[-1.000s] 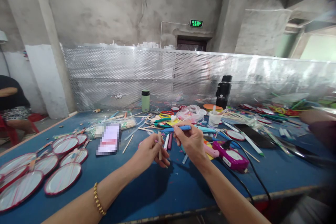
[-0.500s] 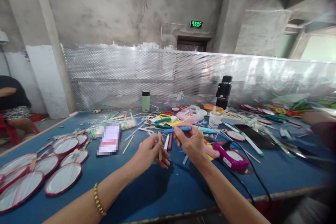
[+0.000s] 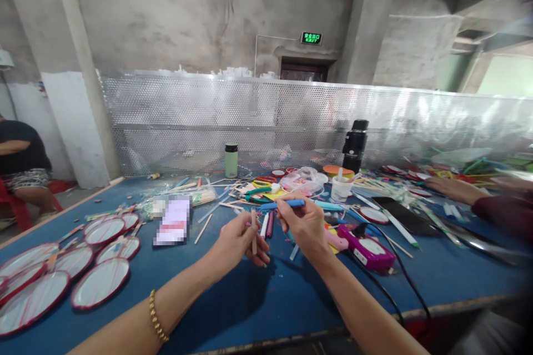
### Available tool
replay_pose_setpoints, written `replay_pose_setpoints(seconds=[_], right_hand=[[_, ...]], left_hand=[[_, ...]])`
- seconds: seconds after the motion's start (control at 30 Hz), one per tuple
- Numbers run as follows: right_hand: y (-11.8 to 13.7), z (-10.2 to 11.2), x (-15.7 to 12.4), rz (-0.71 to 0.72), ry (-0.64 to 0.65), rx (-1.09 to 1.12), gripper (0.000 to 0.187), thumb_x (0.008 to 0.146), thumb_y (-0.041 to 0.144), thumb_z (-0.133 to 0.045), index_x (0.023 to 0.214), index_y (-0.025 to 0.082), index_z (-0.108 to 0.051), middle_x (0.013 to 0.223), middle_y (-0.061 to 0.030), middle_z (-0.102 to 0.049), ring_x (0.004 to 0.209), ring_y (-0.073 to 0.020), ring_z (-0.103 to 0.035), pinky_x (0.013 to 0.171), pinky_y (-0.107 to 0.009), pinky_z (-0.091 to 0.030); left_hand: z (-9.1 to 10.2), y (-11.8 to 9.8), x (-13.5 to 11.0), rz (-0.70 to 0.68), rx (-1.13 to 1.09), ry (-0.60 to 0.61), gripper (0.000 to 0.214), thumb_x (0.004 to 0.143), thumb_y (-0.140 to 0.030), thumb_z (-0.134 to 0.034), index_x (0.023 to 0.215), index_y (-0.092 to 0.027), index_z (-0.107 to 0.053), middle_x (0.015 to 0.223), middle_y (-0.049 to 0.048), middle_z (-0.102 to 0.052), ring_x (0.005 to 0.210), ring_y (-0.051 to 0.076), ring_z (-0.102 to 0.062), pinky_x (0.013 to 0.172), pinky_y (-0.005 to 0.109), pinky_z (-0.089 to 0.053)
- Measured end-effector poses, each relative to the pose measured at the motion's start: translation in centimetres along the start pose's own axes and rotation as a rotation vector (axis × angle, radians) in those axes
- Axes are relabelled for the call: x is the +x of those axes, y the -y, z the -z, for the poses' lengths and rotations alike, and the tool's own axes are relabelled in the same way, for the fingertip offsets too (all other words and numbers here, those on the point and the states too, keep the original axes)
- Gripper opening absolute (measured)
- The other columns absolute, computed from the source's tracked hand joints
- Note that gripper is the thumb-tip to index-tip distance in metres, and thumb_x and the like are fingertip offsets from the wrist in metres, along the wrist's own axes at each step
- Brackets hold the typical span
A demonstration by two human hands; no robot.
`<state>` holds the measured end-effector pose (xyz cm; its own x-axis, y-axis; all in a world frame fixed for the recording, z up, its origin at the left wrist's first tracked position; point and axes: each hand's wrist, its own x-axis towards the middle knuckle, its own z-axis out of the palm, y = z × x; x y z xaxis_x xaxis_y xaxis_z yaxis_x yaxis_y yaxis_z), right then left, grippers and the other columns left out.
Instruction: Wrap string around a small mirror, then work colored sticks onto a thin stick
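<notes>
My left hand [image 3: 234, 239] is closed on a flat wooden stick [image 3: 254, 236], which stands nearly upright between thumb and fingers. Across from it, a little to the right, my right hand [image 3: 307, 228] pinches a blue pen-shaped tool [image 3: 295, 203] held almost level, its tip toward the left. The two hands are apart over the blue table [image 3: 233, 305]. Between and behind them lie a white and a dark pink stick [image 3: 270, 225]. A pink and purple device [image 3: 366, 248] with black cables sits right of my right hand.
Several round white discs with red rims [image 3: 101, 283] lie at the left, near a phone [image 3: 172, 221]. Green-handled pliers [image 3: 258, 191], a white cup [image 3: 341, 188], a green bottle [image 3: 231, 161] and a black flask [image 3: 355, 146] stand farther back. A co-worker's arm [image 3: 462, 193] reaches in at the right.
My hands stay almost still, with the blue tool shifted very slightly right. At the right, the co-worker's arm has reached farther left over the table.
</notes>
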<state>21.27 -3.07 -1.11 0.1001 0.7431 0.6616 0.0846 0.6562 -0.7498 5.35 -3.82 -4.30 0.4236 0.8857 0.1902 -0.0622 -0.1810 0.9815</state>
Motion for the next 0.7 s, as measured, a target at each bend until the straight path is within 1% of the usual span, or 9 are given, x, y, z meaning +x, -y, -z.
replay_pose_setpoints(seconds=[0.2,0.4,0.7], right_hand=[[-0.18,-0.01,-0.09,0.0,0.031,0.007,0.02,0.08,0.037,-0.066,0.077,0.017,-0.062,0.052,0.0042,-0.054,0.035,-0.0076,-0.046,0.034,-0.02,-0.036],[-0.13,0.14,-0.03,0.006,0.008,-0.003,0.021,0.08,0.039,-0.066,0.077,0.018,-0.062,0.054,0.0033,-0.056,0.036,-0.0084,-0.047,0.034,-0.02,-0.036],[-0.19,0.01,0.08,0.014,0.014,-0.008,0.019,0.08,0.036,-0.066,0.076,0.018,-0.061,0.053,0.0041,-0.054,0.036,-0.0077,-0.046,0.034,-0.02,-0.036]], left_hand=[[-0.04,-0.04,-0.05,-0.002,-0.01,0.002,0.032,0.084,-0.049,-0.05,0.09,-0.02,-0.039,0.069,0.0032,-0.066,0.057,0.02,-0.068,0.053,0.033,-0.057],[-0.05,-0.03,0.01,0.005,-0.007,-0.008,0.035,0.082,-0.052,-0.051,0.089,-0.02,-0.039,0.068,0.0031,-0.066,0.056,0.019,-0.068,0.053,0.033,-0.056],[-0.15,-0.06,-0.03,0.004,-0.006,-0.002,0.032,0.084,-0.049,-0.05,0.089,-0.02,-0.038,0.068,0.0028,-0.065,0.058,0.021,-0.068,0.053,0.034,-0.056]])
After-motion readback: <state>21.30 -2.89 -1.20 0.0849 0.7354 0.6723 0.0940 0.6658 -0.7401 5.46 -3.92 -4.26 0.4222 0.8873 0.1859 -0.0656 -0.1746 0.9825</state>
